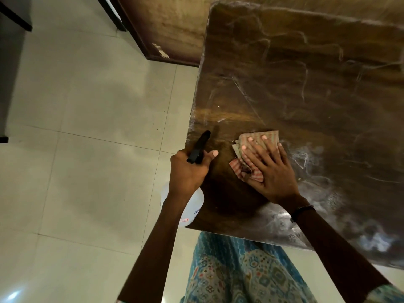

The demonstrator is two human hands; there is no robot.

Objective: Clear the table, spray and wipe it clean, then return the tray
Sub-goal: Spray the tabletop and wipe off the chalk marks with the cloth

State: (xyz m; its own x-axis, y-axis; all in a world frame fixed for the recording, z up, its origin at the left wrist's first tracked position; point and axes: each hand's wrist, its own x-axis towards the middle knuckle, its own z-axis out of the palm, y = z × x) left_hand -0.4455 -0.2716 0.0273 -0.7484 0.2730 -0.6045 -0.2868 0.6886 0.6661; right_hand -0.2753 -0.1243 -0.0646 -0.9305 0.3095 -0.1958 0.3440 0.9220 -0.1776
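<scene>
The dark wooden table fills the right side, streaked with wet smears and scratches. My right hand presses flat with spread fingers on a folded red-striped cloth near the table's near-left corner. My left hand grips a spray bottle by its black trigger head, which points away over the table's left edge. The bottle's white body hangs below my hand beside the table edge. No tray is in view.
Pale floor tiles spread to the left. A dark wooden door frame stands beyond the table's far-left corner, and dark furniture lines the far left. My patterned blue garment is against the near table edge.
</scene>
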